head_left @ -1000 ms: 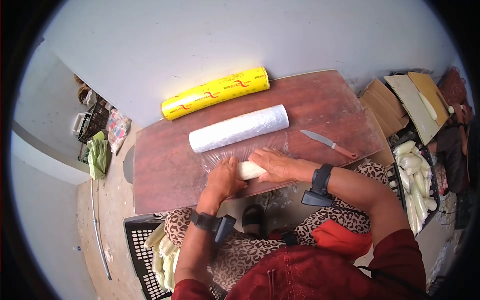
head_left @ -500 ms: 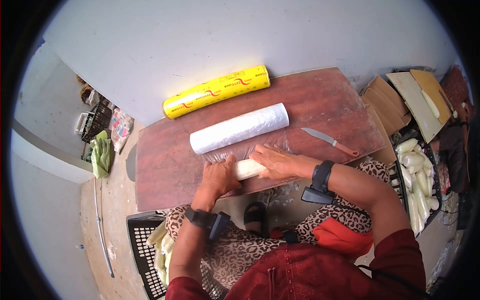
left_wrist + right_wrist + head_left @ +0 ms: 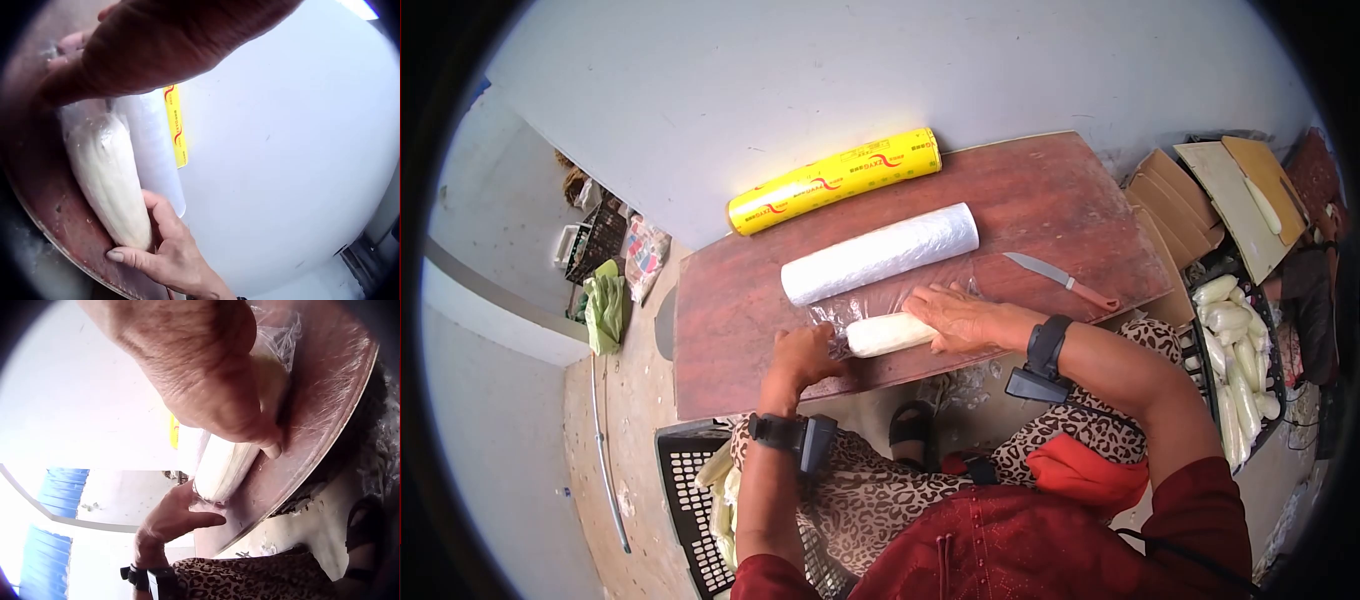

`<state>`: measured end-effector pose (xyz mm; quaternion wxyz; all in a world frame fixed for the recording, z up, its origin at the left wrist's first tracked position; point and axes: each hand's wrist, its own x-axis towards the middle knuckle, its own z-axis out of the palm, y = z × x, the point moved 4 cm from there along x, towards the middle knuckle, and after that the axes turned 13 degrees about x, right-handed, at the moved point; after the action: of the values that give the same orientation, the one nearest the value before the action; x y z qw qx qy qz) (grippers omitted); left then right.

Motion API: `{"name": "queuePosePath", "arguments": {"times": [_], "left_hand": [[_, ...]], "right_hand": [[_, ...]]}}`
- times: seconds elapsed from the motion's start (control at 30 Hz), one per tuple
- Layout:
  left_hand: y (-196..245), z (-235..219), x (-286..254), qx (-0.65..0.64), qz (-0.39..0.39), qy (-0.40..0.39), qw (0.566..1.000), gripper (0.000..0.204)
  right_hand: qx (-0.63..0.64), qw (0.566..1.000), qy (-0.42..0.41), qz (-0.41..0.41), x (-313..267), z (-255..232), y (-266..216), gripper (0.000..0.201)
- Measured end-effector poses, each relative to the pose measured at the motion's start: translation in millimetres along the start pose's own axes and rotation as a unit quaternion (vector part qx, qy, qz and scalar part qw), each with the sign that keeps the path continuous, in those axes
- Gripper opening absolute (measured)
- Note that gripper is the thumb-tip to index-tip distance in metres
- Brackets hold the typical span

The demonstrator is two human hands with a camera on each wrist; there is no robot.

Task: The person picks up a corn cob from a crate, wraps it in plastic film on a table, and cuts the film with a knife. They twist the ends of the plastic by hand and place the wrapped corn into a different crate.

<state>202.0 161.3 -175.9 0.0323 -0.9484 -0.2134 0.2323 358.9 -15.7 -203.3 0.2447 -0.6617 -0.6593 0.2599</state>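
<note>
A pale, long vegetable [image 3: 885,334] in clear cling film lies near the table's front edge. My right hand [image 3: 962,318] holds its right end, thumb on the near side and fingers over the far side; the right hand [image 3: 178,259] also shows in the left wrist view. At the other end, my left hand [image 3: 802,357] is just off the vegetable's tip, its fingers on the loose, crinkled film [image 3: 836,338]. The thumb of the left hand [image 3: 169,519] points along the table in the right wrist view. Behind them lies the white film roll [image 3: 880,252], a sheet drawn from it.
A yellow printed roll [image 3: 835,182] lies along the wall side of the brown table [image 3: 1050,200]. To the right rests a knife [image 3: 1060,279] with a reddish handle. Black crates of pale vegetables stand left [image 3: 690,475] and right [image 3: 1238,350], beside cardboard [image 3: 1170,205].
My left hand has slid left off the vegetable onto the film at its end, uncovering more of the vegetable. The right hand stays at the right end, and the vegetable's visible part has grown.
</note>
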Motion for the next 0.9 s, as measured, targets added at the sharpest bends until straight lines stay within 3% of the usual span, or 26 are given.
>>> {"name": "queuePosePath", "arguments": {"times": [0.2, 0.3, 0.4, 0.6, 0.8, 0.9], "left_hand": [[2, -51, -45, 0.065, -0.059, 0.149, 0.985, 0.061], [41, -64, -50, -0.008, 0.041, 0.264, 0.963, 0.065], [77, -38, -27, -0.043, 0.13, 0.29, 0.947, 0.068], [88, -7, -11, -0.044, 0.123, 0.308, 0.943, 0.075], [91, -8, -11, -0.038, 0.108, 0.329, 0.937, 0.066], [90, -7, -11, -0.037, 0.105, 0.345, 0.932, 0.065]], "right_hand": [[0.004, 1.0, 0.021, -0.02, -1, -1, 1, 0.05], [0.014, 1.0, -0.001, 0.003, 0, -1, 2, 0.055], [-0.001, 1.0, -0.007, 0.021, -1, -4, -1, 0.054], [-0.026, 0.999, 0.02, 0.01, -9, -2, 1, 0.054], [-0.024, 0.999, 0.008, 0.048, -25, -14, 14, 0.048], [0.028, 0.997, 0.062, 0.028, -40, -12, 40, 0.035]]}}
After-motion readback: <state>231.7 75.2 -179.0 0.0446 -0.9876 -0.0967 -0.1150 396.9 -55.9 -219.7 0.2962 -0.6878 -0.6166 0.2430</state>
